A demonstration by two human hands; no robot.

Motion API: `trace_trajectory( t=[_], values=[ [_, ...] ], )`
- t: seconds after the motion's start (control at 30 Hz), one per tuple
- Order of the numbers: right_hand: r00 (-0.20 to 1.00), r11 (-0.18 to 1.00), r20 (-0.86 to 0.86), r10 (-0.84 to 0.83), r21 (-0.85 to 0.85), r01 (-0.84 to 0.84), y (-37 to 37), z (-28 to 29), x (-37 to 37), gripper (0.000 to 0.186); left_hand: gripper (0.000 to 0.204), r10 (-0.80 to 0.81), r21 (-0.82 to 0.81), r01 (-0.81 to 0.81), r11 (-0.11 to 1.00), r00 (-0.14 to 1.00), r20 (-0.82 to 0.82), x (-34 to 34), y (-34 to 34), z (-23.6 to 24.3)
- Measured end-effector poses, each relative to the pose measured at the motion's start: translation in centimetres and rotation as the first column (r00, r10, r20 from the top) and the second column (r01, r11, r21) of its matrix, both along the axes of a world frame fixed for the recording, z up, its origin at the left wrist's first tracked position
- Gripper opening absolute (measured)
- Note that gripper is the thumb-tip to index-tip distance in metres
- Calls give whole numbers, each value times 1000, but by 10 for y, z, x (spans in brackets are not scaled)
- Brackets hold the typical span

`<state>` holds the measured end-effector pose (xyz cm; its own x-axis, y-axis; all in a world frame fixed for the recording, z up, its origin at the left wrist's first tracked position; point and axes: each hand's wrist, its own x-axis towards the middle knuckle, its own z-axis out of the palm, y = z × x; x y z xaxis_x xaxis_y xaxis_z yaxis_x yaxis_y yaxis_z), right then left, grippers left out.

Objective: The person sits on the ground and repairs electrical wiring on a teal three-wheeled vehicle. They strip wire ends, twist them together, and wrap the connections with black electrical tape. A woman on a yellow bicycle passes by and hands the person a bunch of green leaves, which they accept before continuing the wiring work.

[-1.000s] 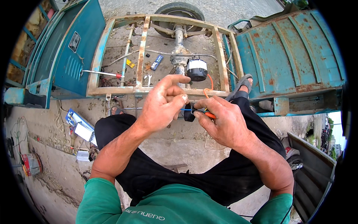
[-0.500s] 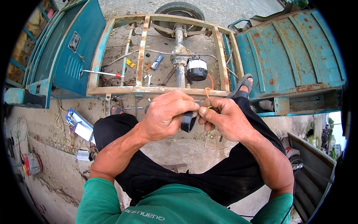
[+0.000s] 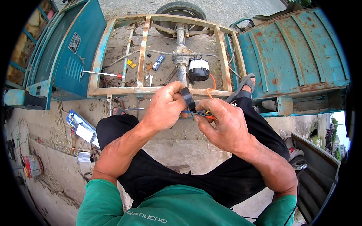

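My left hand point(image 3: 166, 105) is closed round a black roll of tape point(image 3: 187, 98), tilted up between its fingers. My right hand point(image 3: 222, 122) pinches a small bundle of blue, orange and yellow wires point(image 3: 209, 116) just below and right of the roll. A thin blue strand runs leftward from it toward my left fingertips. An orange cable point(image 3: 213, 81) hangs from the black-and-silver motor point(image 3: 199, 69) on the rusty metal frame beyond my hands.
The wheel point(image 3: 167, 9) and axle stand behind the frame. Rusty teal panels point(image 3: 290, 52) flank it. A screwdriver point(image 3: 102, 73), a wrench point(image 3: 151, 80) and small packages lie inside. A blue-white box point(image 3: 81, 128) and red bucket point(image 3: 32, 165) are at left.
The tape roll has moved up from below my fingertips to above the wires, with my left hand turning round it. My right hand has shifted slightly down, showing more wire.
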<state>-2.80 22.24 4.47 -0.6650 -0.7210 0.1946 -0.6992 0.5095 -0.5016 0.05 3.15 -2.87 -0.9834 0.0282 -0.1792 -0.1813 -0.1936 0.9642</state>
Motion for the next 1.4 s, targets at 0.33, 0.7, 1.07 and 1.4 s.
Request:
trace_trajectory(
  t=[0.33,0.7,1.07,1.4],
  values=[
    [980,994,-177,93,78,-80,-1,3,-3,22,39,-68,-2,68,998,998,-13,3,-12,6],
    [759,985,628,-173,120,125,2,14,-19,29,42,-250,-390,-78,917,649,-718,2,-26,-1],
    [942,984,303,-143,-58,168,-1,15,-4,24,19,93,227,-24,974,950,-298,7,-7,-6],
    [989,999,-140,52,22,-49,3,4,-3,22,15,-31,44,30,999,999,18,3,-9,1]
  ],
)
